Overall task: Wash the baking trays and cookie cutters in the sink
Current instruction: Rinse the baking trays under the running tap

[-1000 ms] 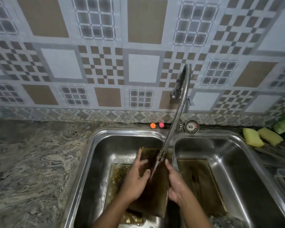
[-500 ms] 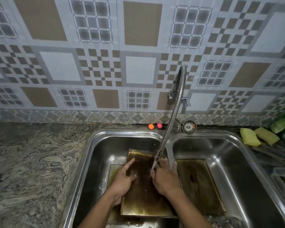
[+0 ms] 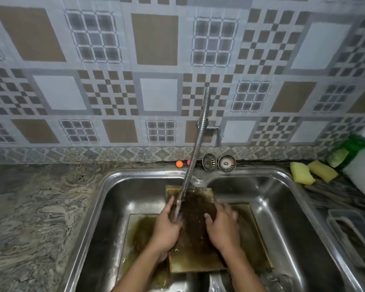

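Note:
A brown, stained baking tray [image 3: 195,251] lies across the divider of the double steel sink [image 3: 105,186], under water running from the flexible faucet hose [image 3: 195,148]. My left hand [image 3: 165,227] grips the tray's left edge, its index finger pointing up beside the stream. My right hand [image 3: 221,226] rests flat on the wet tray surface, blurred by motion. A second tray [image 3: 138,232] sits on the floor of the left basin in brownish water. A third tray [image 3: 254,234] lies in the right basin. No cookie cutters are visible.
Two yellow sponges [image 3: 301,175] [image 3: 322,170] and a green bottle [image 3: 346,152] sit on the counter at the right. Two drain strainers [image 3: 218,163] and a small orange ball [image 3: 179,164] stand behind the sink. A dish rack [image 3: 352,234] is at the right; granite counter [image 3: 30,207] at the left.
The tray went from standing tilted on edge to lying flat across the divider. My right hand moved from its right edge onto the top surface and slid toward the right.

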`<act>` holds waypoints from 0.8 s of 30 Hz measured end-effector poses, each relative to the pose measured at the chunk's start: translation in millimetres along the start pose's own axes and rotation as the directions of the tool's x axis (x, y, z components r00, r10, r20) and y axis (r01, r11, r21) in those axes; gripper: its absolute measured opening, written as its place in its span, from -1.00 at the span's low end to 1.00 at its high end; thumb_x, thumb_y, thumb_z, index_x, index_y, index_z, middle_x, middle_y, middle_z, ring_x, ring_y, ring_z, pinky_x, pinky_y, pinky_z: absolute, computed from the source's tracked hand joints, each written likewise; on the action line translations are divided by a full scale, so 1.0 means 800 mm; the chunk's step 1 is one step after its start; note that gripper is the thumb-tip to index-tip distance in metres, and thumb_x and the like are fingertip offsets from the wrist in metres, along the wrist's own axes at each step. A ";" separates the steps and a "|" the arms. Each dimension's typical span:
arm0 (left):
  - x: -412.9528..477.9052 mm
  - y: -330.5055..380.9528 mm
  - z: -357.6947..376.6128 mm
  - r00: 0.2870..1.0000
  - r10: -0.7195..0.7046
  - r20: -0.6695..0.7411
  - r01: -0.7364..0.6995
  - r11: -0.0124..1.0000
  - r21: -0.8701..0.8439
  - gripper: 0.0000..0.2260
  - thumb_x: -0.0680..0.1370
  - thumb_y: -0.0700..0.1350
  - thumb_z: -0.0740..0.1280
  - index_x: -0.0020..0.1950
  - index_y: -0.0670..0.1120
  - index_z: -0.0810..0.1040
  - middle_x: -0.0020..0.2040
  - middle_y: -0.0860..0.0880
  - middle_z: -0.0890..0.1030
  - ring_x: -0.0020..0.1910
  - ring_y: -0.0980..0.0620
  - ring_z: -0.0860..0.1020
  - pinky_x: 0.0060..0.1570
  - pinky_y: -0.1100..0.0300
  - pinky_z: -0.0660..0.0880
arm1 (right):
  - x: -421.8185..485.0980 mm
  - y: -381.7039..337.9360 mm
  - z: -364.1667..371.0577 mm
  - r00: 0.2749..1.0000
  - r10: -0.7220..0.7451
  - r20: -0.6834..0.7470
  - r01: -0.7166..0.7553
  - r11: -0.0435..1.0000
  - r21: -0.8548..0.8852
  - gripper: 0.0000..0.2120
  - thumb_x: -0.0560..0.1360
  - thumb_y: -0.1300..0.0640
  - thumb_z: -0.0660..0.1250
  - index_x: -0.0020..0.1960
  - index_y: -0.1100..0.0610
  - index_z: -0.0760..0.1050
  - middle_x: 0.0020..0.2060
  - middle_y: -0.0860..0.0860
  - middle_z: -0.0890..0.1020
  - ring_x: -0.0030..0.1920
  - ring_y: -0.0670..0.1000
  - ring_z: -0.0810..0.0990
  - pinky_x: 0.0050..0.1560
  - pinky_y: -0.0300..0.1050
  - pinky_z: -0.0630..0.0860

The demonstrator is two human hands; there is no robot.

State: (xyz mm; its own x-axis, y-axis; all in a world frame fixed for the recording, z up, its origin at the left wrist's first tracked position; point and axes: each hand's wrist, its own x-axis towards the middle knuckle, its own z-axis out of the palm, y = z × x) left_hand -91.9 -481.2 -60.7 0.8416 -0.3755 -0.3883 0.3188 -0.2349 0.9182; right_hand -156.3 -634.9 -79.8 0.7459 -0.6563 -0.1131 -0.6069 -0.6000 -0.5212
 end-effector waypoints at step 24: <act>0.107 -0.017 0.293 0.895 0.331 0.301 -0.444 0.574 0.688 -0.05 0.52 -0.37 0.31 0.49 0.49 -0.10 0.53 -0.02 0.17 0.34 0.01 0.46 0.29 0.06 0.49 | 0.201 0.295 -0.133 0.981 -0.093 -0.169 0.169 0.837 0.520 -0.62 0.55 0.31 0.28 0.35 0.09 0.51 0.33 0.02 0.49 0.28 0.00 0.52 0.22 -0.08 0.49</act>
State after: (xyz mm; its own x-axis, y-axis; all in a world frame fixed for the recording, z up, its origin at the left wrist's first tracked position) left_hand -126.6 -720.4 -124.8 0.7272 -0.6832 -0.0671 -0.4904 -0.5853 0.6456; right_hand -209.3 -930.9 -130.8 0.7424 -0.6651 0.0803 -0.2396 -0.3756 -0.8953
